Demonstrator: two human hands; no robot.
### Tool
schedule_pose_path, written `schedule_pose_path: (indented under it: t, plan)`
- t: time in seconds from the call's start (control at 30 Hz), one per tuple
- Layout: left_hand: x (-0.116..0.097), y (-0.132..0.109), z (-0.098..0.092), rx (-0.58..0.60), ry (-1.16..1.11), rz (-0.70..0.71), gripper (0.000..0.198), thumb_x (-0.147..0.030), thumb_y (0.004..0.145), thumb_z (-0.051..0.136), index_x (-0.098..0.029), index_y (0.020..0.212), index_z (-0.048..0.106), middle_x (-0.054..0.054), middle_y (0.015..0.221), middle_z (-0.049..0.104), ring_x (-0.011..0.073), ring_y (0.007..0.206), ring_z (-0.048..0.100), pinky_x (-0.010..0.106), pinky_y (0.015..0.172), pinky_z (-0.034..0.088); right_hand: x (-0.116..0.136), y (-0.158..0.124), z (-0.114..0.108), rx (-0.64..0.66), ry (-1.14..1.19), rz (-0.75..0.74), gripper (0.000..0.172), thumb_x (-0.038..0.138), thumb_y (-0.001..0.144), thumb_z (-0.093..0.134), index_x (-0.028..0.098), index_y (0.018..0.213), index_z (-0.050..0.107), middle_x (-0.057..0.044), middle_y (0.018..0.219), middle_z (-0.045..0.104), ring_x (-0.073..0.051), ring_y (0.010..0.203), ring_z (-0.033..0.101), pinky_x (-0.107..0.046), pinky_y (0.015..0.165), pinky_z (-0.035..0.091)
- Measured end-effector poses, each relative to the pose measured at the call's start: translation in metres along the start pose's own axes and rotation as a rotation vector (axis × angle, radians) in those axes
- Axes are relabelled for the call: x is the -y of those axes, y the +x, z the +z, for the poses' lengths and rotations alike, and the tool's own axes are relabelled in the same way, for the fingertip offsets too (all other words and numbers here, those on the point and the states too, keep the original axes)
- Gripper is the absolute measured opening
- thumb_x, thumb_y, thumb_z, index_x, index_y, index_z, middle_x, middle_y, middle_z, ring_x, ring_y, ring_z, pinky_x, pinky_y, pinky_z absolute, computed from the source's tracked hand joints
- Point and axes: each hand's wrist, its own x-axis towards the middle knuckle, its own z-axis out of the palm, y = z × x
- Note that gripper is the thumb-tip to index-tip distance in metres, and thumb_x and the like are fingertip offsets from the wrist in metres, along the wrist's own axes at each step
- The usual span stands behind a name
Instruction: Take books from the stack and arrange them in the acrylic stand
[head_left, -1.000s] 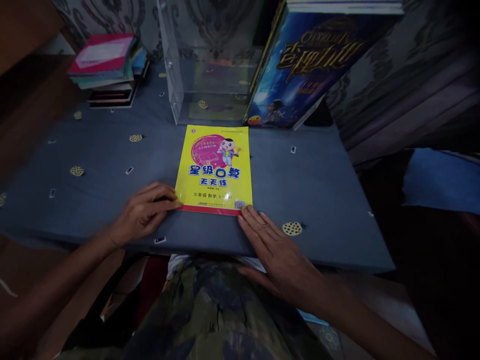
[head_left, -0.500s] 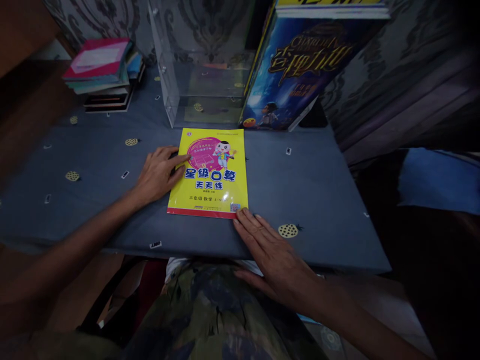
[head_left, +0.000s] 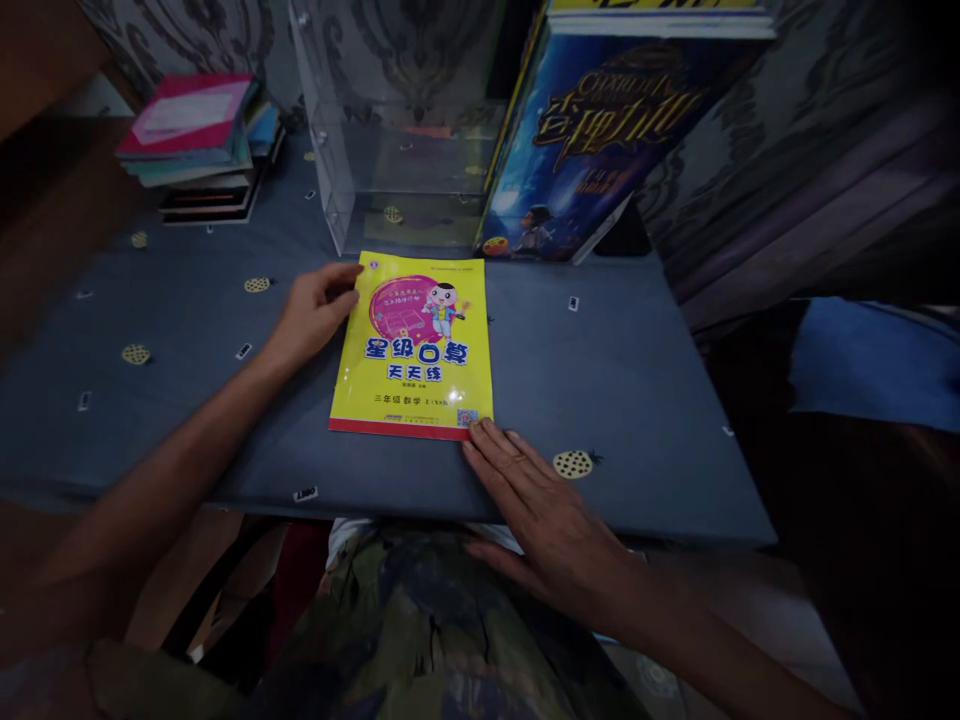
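A yellow workbook (head_left: 420,340) with a red lower edge and a cartoon child on its cover lies closed on the grey-blue tablecloth (head_left: 637,400). My left hand (head_left: 319,310) is at its upper left edge, thumb and fingers drawn close together at the corner, pinching it. At the lower right corner, the fingertips of my right hand (head_left: 536,500) rest on the book, the fingers stretched out flat and the thumb apart.
Behind the workbook stands a clear plastic rack (head_left: 341,180), with upright books (head_left: 600,140) at its right. A stack of books (head_left: 191,135) lies at the back left. The table's front edge runs close to my body.
My left hand has moved up along the book's left edge to the upper corner, and its fingers have left the cover's picture. My right hand stays at the lower right corner.
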Motion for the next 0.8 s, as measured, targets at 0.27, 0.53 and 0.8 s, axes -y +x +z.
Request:
schedule_pose_path:
  t: [0.27,0.53,0.8]
  plan:
    - [-0.012,-0.006,-0.002,0.022,-0.551,-0.436,0.029,-0.015,0.08,0.067,-0.013,0.109,0.064,0.01,0.099,0.075,0.0223,0.088,0.075,0.033,0.074,0.064,0.001,0.003,-0.007,0.031,0.044,0.025,0.092,0.036,0.101,0.058,0.015,0.165,-0.003,-0.018,0.168,0.024,-0.029,0.156,0.024,-0.055,0.123,0.037]
    - [-0.021,-0.012,0.003,0.13,-0.707,-0.561,0.039,-0.012,0.079,0.07,-0.012,0.118,0.065,0.012,0.1,0.078,0.0274,0.09,0.078,0.037,0.073,0.067,-0.011,0.014,-0.018,0.069,0.029,0.028,0.086,0.036,0.103,0.055,0.016,0.165,0.0,-0.017,0.165,0.034,-0.027,0.155,0.03,-0.055,0.124,0.034]
    - [-0.017,-0.014,0.003,0.171,-0.81,-0.552,0.045,-0.016,0.074,0.078,-0.015,0.116,0.065,0.011,0.1,0.079,0.0295,0.09,0.078,0.036,0.069,0.067,-0.088,0.093,-0.015,0.063,0.039,0.081,0.07,0.05,0.106,0.041,0.016,0.164,0.02,-0.017,0.167,0.03,-0.028,0.157,0.023,-0.058,0.127,0.026]
